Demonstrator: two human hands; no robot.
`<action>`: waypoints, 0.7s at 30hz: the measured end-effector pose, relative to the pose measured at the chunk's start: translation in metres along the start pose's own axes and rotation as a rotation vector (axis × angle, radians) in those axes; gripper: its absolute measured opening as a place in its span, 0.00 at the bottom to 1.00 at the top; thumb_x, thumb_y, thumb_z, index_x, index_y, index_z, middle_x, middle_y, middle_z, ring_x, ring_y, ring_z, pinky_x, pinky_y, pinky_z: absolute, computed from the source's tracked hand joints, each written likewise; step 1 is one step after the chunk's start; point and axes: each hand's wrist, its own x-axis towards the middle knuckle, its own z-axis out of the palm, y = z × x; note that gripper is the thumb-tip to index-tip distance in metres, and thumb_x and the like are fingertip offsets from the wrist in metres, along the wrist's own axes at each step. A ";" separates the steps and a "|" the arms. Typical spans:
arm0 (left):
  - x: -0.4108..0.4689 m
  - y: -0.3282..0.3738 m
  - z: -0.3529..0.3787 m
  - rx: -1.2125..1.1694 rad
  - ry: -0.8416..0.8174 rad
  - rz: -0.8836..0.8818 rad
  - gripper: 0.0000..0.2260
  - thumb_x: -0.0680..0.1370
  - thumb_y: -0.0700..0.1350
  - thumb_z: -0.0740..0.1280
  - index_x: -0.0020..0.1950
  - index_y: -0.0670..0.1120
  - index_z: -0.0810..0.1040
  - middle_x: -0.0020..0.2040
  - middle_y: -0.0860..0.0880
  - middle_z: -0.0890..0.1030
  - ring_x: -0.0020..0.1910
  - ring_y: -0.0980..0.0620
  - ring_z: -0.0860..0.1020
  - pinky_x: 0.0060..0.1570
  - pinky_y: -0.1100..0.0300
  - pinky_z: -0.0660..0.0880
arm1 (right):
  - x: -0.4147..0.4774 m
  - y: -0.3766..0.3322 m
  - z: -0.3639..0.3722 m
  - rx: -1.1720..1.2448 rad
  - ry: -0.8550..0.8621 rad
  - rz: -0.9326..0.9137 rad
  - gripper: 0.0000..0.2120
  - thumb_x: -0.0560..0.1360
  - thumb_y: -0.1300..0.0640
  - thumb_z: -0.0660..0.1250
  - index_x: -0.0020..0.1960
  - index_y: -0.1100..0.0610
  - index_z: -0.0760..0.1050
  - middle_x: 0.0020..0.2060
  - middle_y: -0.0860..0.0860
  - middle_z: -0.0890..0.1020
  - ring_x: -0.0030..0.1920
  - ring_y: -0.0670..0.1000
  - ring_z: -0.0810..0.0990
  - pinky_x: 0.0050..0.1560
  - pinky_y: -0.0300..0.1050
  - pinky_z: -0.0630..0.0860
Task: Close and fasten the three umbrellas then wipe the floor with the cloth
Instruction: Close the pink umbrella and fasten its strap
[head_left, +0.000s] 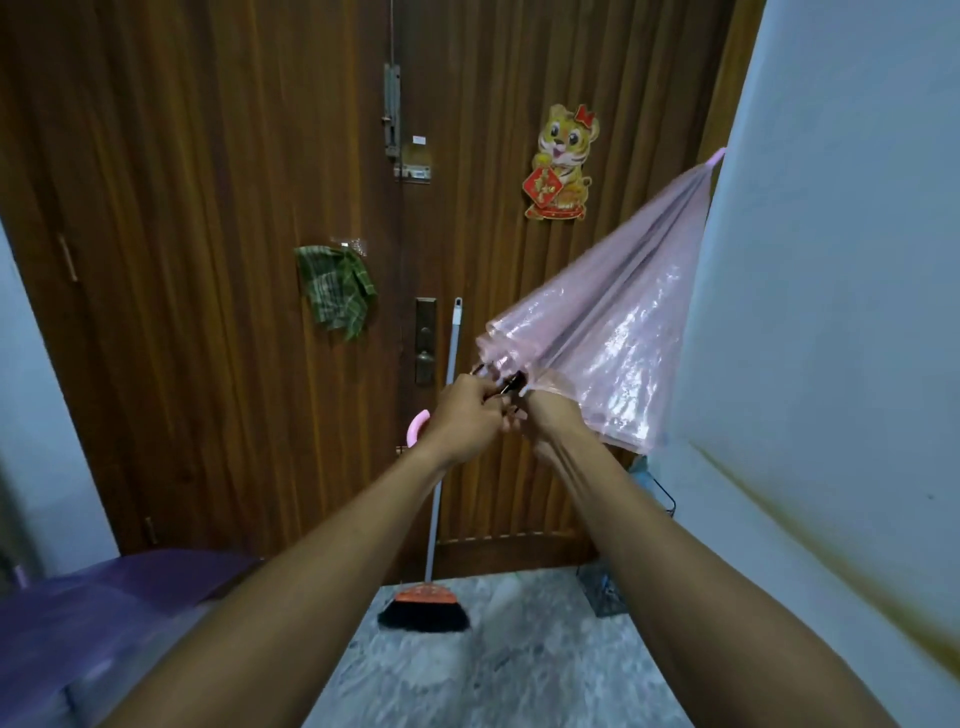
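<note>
Pink see-through umbrella (613, 332) slanting up to the right, canopy half folded, curved pink handle (417, 427) pointing low left. Purple umbrella (104, 613) lying open at the lower left. Green checked cloth (336, 290) hanging on the door.

tiger sticker (563, 161), red sign's character unreadable

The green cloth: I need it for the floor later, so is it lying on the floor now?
No, the green cloth hangs on the wooden door, well above the floor.
</note>
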 end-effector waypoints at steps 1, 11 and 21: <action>-0.002 0.000 0.001 -0.030 -0.004 -0.008 0.18 0.82 0.37 0.62 0.34 0.49 0.79 0.33 0.54 0.82 0.31 0.66 0.79 0.34 0.73 0.70 | -0.002 -0.002 0.001 -0.002 0.008 0.001 0.07 0.81 0.63 0.60 0.47 0.58 0.75 0.22 0.49 0.76 0.19 0.45 0.72 0.24 0.38 0.66; 0.004 -0.030 -0.044 0.141 -0.208 -0.150 0.06 0.77 0.43 0.71 0.49 0.47 0.87 0.44 0.48 0.87 0.46 0.52 0.84 0.52 0.50 0.80 | 0.004 0.010 -0.010 -0.486 -0.041 -0.033 0.09 0.79 0.62 0.63 0.41 0.62 0.76 0.32 0.59 0.78 0.28 0.53 0.76 0.28 0.43 0.70; 0.042 -0.003 -0.039 -0.511 0.149 -0.292 0.35 0.63 0.61 0.80 0.65 0.50 0.76 0.59 0.50 0.83 0.53 0.51 0.84 0.56 0.52 0.81 | -0.023 0.048 0.005 -0.611 -0.300 -0.245 0.11 0.81 0.63 0.65 0.41 0.52 0.75 0.37 0.50 0.78 0.39 0.47 0.78 0.45 0.42 0.78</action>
